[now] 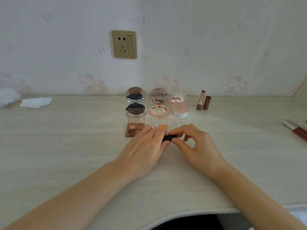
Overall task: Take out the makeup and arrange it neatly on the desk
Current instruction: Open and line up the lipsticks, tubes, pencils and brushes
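Both hands meet over the middle of the desk (pixel 66 146) on a small black tube (pixel 169 137). My left hand (pixel 146 146) grips its left end and my right hand (pixel 194 143) pinches its right end. Behind them stand three open compacts in a row: a black cushion compact (pixel 135 103), a rose-gold compact (pixel 159 103) and a pink compact (pixel 179 105). In front of those lie a brown eyeshadow palette (pixel 135 127), an orange single shadow (pixel 162 126) and a clear case (pixel 182 121), partly hidden by my fingers. An uncapped lipstick (pixel 200 100) stands beside its brown cap (pixel 207 102).
A crumpled white tissue (pixel 35 102) lies at the back left, with a white fluffy thing (pixel 8 97) at the left edge. Several lip gloss tubes (pixel 295 128) lie at the right edge. A wall socket (pixel 124 44) sits above the desk. The desk's curved front edge runs below my forearms.
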